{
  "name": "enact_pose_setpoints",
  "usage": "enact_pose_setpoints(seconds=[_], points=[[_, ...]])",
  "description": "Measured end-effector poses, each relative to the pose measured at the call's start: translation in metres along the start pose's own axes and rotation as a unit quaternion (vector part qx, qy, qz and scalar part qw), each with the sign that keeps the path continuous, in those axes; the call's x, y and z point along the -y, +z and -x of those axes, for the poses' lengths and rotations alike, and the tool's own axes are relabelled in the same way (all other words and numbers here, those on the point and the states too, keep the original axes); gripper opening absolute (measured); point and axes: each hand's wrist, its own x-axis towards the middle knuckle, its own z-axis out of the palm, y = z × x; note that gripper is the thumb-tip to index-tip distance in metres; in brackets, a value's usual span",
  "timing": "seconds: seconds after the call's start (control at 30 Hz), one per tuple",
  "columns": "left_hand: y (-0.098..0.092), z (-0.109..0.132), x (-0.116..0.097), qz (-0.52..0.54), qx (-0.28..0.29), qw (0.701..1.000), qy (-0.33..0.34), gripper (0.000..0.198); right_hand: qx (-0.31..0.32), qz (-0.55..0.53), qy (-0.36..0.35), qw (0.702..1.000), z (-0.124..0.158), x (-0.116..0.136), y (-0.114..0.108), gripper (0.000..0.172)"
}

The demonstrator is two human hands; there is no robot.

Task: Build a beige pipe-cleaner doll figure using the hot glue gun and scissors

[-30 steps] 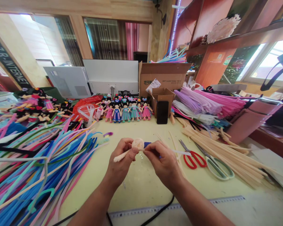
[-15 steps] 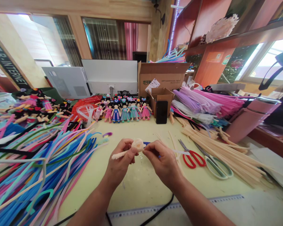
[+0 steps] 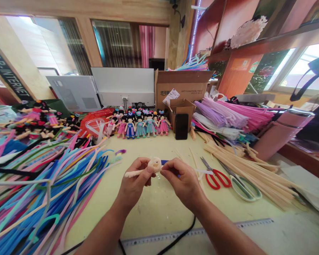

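Note:
A cream pipe cleaner coil (image 3: 155, 163), wound into a small ball, is pinched in my left hand (image 3: 138, 176). One straight cream end sticks out to the left past that hand. The thumb and index finger of my right hand (image 3: 178, 177) are pinched together at the coil's right edge; the fingertips hide what lies between them. Behind the right hand, something blue (image 3: 164, 162) shows in part, and a pale strip (image 3: 204, 171) pokes out to its right. Both hands are held above the pale green table (image 3: 151, 216).
Red-handled scissors (image 3: 218, 179) and green-handled scissors (image 3: 246, 187) lie at right beside cream pipe cleaners (image 3: 255, 173). Coloured pipe cleaners (image 3: 55, 191) cover the left side. Small dolls (image 3: 140, 125) and a phone (image 3: 181, 126) stand behind. A ruler (image 3: 199, 232) and black cord lie in front.
The coil has turned slightly in my left hand, so its central opening shows more. Both hands stay in nearly the same place, and the view has shifted a little.

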Motion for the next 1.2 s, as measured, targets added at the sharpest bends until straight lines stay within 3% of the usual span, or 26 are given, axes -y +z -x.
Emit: enact_pose_setpoints(seconds=[0.43, 0.8, 1.2], points=[[-0.0012, 0.0009, 0.004, 0.009, 0.006, 1.0, 0.006, 0.033, 0.008, -0.048, 0.043, 0.998, -0.0014, -0.0026, 0.0016, 0.009], [-0.0028, 0.003, 0.0067, 0.047, 0.05, 0.997, 0.032, 0.041, 0.007, -0.066, 0.06, 0.996, 0.0001, -0.0004, 0.0008, 0.01], [-0.0005, 0.0021, 0.0005, -0.013, -0.008, 0.999, 0.03, 0.032, 0.019, -0.059, 0.049, 0.997, 0.0008, 0.0002, 0.0019, 0.01]])
